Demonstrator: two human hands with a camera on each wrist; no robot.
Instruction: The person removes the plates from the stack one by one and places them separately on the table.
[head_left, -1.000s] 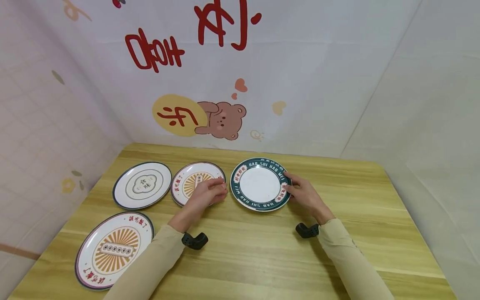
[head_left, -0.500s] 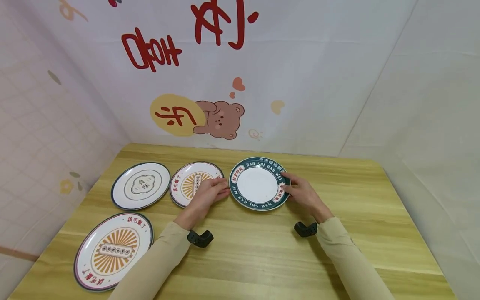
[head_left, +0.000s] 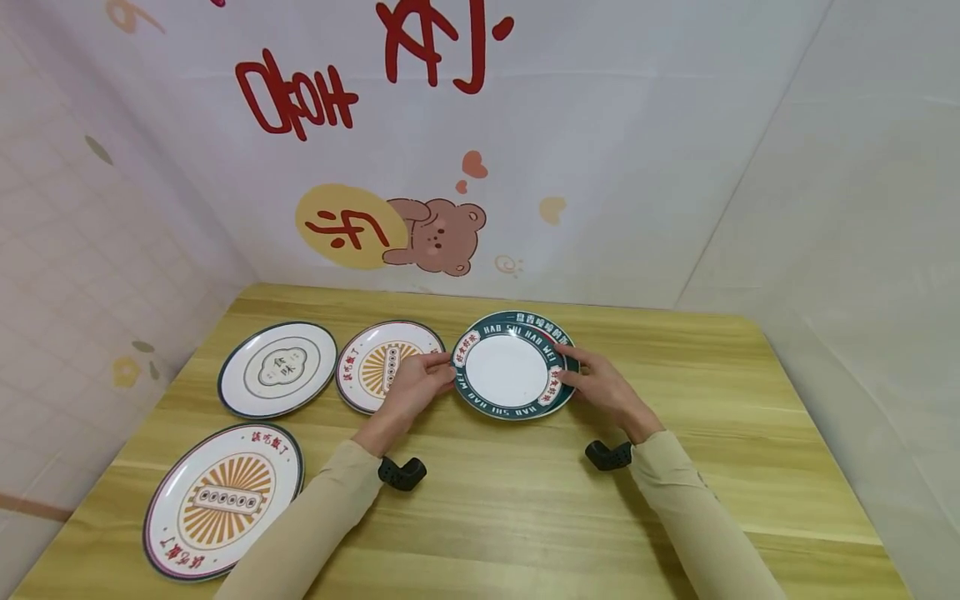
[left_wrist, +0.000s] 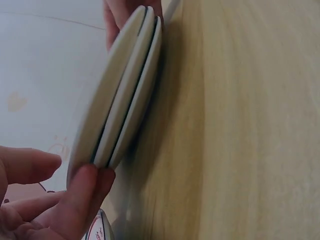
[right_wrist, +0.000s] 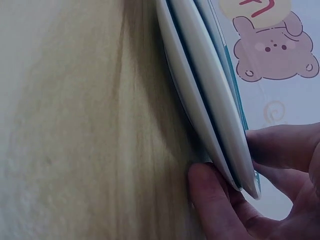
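A stack of plates, topped by a white one with a dark green patterned rim (head_left: 506, 412), is at the table's middle back; three stacked edges (left_wrist: 122, 95) show in the left wrist view. The top plate sits slightly left of the one beneath. My right hand (head_left: 607, 390) pinches the stack's right edge, with fingers on both faces in the right wrist view. At the left edge, my left hand (head_left: 408, 390) touches the rims with its fingertips, its thumb apart from them. Contact between the stack's underside and the table cannot be told.
A small white plate with an orange sunburst (head_left: 367, 367) lies left of the stack, partly behind my left hand. Beyond it are a white plate with a grey emblem (head_left: 247, 379) and, nearer the front, a large sunburst plate (head_left: 168, 500). Printed cloth (head_left: 600, 167) hangs behind the table.
My left fingers have come to the stack's left edge. The top plate has shifted and turned slightly, showing more of the lower rim at the right. My right hand keeps its hold.
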